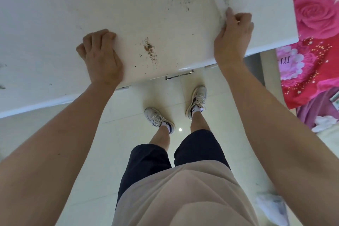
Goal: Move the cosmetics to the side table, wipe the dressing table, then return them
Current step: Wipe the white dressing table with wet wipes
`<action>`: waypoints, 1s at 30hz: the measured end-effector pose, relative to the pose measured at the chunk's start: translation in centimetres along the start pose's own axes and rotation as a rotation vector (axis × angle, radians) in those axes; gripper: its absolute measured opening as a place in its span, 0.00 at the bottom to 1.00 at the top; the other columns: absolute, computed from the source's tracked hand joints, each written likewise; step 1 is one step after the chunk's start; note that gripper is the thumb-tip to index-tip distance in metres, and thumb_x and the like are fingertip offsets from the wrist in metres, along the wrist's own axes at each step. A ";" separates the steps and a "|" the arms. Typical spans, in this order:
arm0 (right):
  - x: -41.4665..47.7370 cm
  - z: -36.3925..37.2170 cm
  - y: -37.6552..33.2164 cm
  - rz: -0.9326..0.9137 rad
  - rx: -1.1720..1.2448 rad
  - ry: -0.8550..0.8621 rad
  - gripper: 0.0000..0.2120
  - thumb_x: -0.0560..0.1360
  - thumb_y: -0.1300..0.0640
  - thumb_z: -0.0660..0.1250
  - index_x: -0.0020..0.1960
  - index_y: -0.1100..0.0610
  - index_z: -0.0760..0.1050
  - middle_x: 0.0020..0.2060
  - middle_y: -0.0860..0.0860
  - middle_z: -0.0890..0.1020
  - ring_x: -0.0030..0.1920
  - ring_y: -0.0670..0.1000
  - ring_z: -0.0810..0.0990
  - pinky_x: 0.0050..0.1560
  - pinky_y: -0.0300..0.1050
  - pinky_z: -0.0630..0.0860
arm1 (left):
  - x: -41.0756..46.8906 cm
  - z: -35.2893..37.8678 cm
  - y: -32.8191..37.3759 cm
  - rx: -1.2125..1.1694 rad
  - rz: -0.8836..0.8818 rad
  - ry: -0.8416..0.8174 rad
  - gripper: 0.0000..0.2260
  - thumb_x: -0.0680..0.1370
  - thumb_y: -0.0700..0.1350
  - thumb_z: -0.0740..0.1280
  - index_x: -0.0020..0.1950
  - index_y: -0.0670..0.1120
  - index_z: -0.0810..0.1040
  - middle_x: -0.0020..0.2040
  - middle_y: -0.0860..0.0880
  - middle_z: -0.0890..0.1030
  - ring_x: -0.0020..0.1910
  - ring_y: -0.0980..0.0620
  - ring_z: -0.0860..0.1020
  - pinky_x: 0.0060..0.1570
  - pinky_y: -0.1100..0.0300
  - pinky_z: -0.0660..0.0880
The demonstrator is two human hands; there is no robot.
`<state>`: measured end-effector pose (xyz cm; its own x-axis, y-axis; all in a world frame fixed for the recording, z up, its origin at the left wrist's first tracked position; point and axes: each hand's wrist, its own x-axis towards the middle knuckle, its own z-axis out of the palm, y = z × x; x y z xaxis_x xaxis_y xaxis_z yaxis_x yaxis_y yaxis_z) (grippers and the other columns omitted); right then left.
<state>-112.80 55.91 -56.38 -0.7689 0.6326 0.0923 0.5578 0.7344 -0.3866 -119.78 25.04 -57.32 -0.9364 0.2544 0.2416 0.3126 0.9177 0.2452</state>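
Wiping stage of the task, seen from above. The dressing table shows no cosmetics on the part of its top that is in view, so the clearing step appears complete; neither the cosmetics nor the side table can be seen here. The right hand, near the table's right end, has its fingers curled round a white wipe – already grey with dirt – and presses it flat on the top. The left hand rests on the top near the table's front edge, fingers curled under, holding nothing. Between the two hands lies a small heap of brown crumbs, and farther back on the top a scatter of dark specks; grey smudges mark the table's left end. A crumpled tissue lies on the floor in front of the table, and a rose-patterned bedspread lies beyond the table's right end. Judged from this, wiping is under way but far from finished – the return of the cosmetics is wholly outstanding.
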 end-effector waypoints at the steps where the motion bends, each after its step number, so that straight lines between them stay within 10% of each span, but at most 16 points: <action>1: -1.2 0.4 -0.6 -0.036 -0.042 -0.008 0.24 0.75 0.69 0.56 0.70 0.60 0.71 0.58 0.60 0.74 0.52 0.60 0.73 0.50 0.48 0.73 | 0.0 0.1 -0.1 0.000 0.004 0.006 0.18 0.71 0.34 0.59 0.57 0.45 0.77 0.59 0.47 0.79 0.58 0.43 0.72 0.54 0.54 0.59; 12: -12.3 1.8 -9.4 -0.519 0.275 -0.380 0.25 0.69 0.72 0.61 0.63 0.61 0.78 0.49 0.59 0.76 0.45 0.58 0.75 0.46 0.49 0.75 | 1.0 -0.7 -0.4 -0.059 -0.018 -0.005 0.18 0.72 0.36 0.57 0.53 0.45 0.82 0.47 0.45 0.82 0.48 0.40 0.75 0.50 0.54 0.63; 15: -8.7 -0.4 -7.6 -0.442 0.466 -0.406 0.20 0.74 0.70 0.61 0.61 0.59 0.80 0.49 0.55 0.74 0.48 0.51 0.75 0.50 0.34 0.70 | 1.9 -1.1 -0.1 -0.123 -0.088 -0.024 0.18 0.72 0.37 0.56 0.51 0.44 0.84 0.45 0.44 0.82 0.48 0.39 0.75 0.49 0.54 0.67; 19: 1.5 -2.1 -4.8 -0.092 0.401 -0.028 0.18 0.78 0.64 0.58 0.63 0.59 0.79 0.52 0.52 0.72 0.50 0.49 0.77 0.53 0.26 0.67 | 2.6 -1.2 -0.2 -0.158 -0.110 -0.028 0.18 0.71 0.37 0.56 0.49 0.43 0.84 0.44 0.44 0.83 0.48 0.40 0.75 0.47 0.57 0.68; 24: 8.5 0.2 -2.8 0.135 0.042 -0.085 0.24 0.77 0.66 0.55 0.71 0.55 0.70 0.66 0.56 0.70 0.63 0.55 0.72 0.59 0.40 0.68 | 2.7 -1.3 -0.3 -0.133 -0.120 -0.055 0.17 0.73 0.38 0.56 0.51 0.44 0.84 0.46 0.45 0.83 0.52 0.41 0.74 0.46 0.57 0.68; 30: -1.3 3.2 -8.8 -0.526 -0.065 -0.236 0.31 0.67 0.72 0.54 0.70 0.61 0.70 0.61 0.60 0.74 0.55 0.61 0.73 0.52 0.50 0.73 | 4.3 -2.0 0.9 -0.173 -0.300 -0.109 0.20 0.71 0.38 0.54 0.51 0.45 0.84 0.49 0.46 0.84 0.52 0.45 0.77 0.52 0.64 0.66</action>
<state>-117.72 47.84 -56.06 -0.9926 0.1119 0.0465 0.0941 0.9536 -0.2861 -123.17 26.36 -54.16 -0.9991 0.0216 0.0356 0.0353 0.8936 0.4475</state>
